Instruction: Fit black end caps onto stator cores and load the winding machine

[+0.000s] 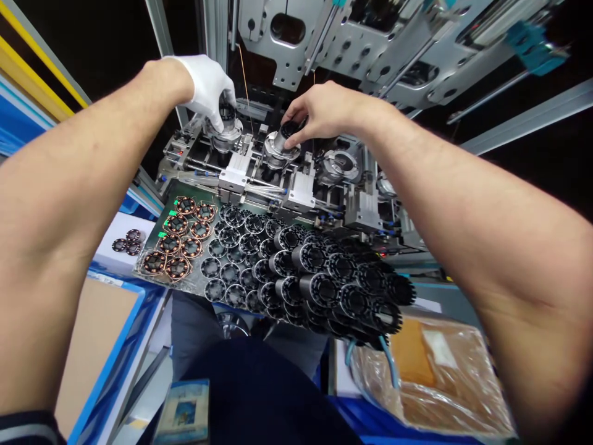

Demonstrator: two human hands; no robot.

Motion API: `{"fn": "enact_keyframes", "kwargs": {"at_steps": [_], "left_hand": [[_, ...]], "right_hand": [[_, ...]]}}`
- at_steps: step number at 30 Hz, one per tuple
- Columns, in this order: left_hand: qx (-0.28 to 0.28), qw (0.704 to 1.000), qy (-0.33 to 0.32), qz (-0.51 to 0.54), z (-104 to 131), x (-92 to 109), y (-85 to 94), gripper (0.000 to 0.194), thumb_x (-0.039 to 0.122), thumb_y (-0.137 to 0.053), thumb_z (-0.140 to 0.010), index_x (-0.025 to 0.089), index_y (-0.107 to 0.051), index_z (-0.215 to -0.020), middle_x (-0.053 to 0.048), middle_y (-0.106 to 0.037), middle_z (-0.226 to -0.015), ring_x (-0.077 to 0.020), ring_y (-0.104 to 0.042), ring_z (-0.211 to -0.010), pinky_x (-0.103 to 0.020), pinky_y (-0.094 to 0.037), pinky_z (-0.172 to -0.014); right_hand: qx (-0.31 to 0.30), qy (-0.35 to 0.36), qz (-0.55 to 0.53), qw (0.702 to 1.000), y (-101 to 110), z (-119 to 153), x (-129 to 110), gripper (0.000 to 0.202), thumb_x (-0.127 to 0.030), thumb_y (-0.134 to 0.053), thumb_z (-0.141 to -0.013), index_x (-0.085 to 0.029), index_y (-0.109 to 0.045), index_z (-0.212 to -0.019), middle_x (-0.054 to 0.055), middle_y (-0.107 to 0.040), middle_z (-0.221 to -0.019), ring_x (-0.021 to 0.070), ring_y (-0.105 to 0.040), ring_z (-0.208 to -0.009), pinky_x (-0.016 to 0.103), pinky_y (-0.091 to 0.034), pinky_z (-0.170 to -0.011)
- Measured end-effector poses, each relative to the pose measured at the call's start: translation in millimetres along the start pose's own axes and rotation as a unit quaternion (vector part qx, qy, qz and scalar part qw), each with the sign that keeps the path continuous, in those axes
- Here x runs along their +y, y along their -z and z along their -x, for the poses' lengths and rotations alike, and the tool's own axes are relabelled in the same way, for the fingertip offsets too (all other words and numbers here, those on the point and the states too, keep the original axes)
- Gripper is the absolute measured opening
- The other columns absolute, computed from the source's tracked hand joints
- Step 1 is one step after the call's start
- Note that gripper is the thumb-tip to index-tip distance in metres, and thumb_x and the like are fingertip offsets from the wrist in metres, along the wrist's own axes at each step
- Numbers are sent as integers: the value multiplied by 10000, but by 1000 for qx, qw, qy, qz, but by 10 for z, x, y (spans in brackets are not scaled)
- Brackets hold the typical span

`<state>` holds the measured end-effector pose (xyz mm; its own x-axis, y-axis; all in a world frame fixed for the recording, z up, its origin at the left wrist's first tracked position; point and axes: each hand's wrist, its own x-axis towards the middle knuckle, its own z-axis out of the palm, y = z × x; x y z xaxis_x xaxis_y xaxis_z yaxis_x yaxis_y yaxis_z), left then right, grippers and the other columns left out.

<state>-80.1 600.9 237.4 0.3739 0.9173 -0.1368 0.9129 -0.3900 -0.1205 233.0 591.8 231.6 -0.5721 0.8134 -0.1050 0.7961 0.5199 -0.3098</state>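
Observation:
My left hand (210,86), in a white glove, has its fingers curled round a dark stator core (227,111) at the leftmost round metal holder (227,137). My bare right hand (319,114) grips another stator core (283,137) by its rim, thumb in front and fingers behind. This core is tilted and sits at the middle metal holder (277,159); how deep it is seated I cannot tell. To its right, a third ring-shaped holder (341,165) shows an open centre. Part of the left core is hidden by the glove.
Many unwound stator cores (287,266) stand in rows and stacks on the green bench (204,287). Copper-wound stators (176,224) lie at its left end. Thin copper wires (243,71) hang near my hands. Machine plates (324,43) overhang. A plastic-wrapped box (445,371) is lower right.

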Motion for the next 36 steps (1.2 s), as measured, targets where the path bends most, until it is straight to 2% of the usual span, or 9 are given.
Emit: {"fn": "enact_keyframes", "kwargs": {"at_steps": [8, 12, 14, 17, 20, 25, 30, 33, 36], "left_hand": [[-8, 999, -17, 25, 216, 55, -261, 924, 487, -941, -941, 323, -519, -1747, -43, -581, -1733, -398, -599, -1539, -717, -530, -1290], [64, 994, -18, 85, 641, 262, -800, 1233, 555, -916, -918, 245, -193, -1869, -21, -75, -1956, -429, -260, -1762, -707, -393, -1431], [111, 986, 2, 125, 708, 327, -1052, 1303, 488, -922, -873, 268, -126, -1880, 16, -15, -1958, -423, -187, -1785, -711, -368, -1450], [150, 965, -3, 214, 630, 297, -1220, 1338, 325, -937, -731, 334, -237, -1872, 43, -100, -1950, -448, -203, -1784, -698, -303, -1480], [152, 954, -22, 258, 684, 232, -1149, 1292, 333, -950, -710, 287, -342, -1849, -18, -179, -1939, -514, -198, -1777, -748, -251, -1464], [296, 907, -60, 293, 1595, 577, -1143, 755, 613, -772, -1014, 293, -592, -1673, -15, -269, -1917, -284, -221, -1797, -563, -193, -1516], [191, 949, -110, 223, 2415, 1175, -1666, 399, 546, -895, -944, 290, -832, -1244, -38, -390, -1869, -421, -222, -1793, -668, -275, -1455], [169, 957, -90, 217, 2503, 1330, -1870, 269, 360, -918, -916, 268, -839, -1155, -74, -455, -1828, -457, -294, -1760, -680, -352, -1408], [182, 953, -69, 230, 2523, 1338, -1828, 113, 298, -894, -908, 261, -811, -975, -39, -577, -1733, -443, -409, -1696, -655, -426, -1362]], "right_hand": [[-22, -46, 44, 998, 115, -40, -66, 541, -644, -1060, -542, -489, -838, -1011, 5, -799, -1053, 433, -739, -1064, 771, -538, -1127], [-9, -52, 84, 995, -235, 23, -205, 544, -592, -1024, -707, -357, -838, -1161, 88, -795, -1213, 458, -699, -1225, 769, -513, -1185], [9, -50, 89, 995, -564, 128, -313, 617, -545, -970, -823, -207, -799, -1310, 195, -747, -1392, 503, -612, -1408, 766, -447, -1260], [59, -35, 78, 995, -936, 393, -542, 706, -482, -822, -983, -90, -642, -1541, 278, -582, -1650, 538, -427, -1596, 795, -336, -1321], [83, 14, 120, 989, -958, 763, -945, 564, -432, -719, -1033, -175, -662, -1532, 216, -679, -1535, 507, -537, -1466, 775, -411, -1248], [-21, 72, 212, 974, -920, 1376, -1817, 263, -432, -675, -1041, -235, -846, -1071, 166, -790, -1158, 433, -680, -1185, 637, -550, -1043], [-113, 47, 237, 964, -1430, 1537, -2125, 180, -322, -862, -890, -166, -860, -979, 193, -811, -1059, 439, -723, -1145, 609, -515, -1084], [-109, 40, 247, 962, -1593, 1467, -2151, 136, -231, -823, -903, -150, -849, -1010, 171, -812, -1042, 388, -741, -1093, 607, -509, -1106], [-96, 49, 240, 965, -1490, 1466, -2196, 100, -227, -791, -929, -154, -836, -980, 159, -807, -1080, 373, -732, -1106, 594, -520, -1104]]}}
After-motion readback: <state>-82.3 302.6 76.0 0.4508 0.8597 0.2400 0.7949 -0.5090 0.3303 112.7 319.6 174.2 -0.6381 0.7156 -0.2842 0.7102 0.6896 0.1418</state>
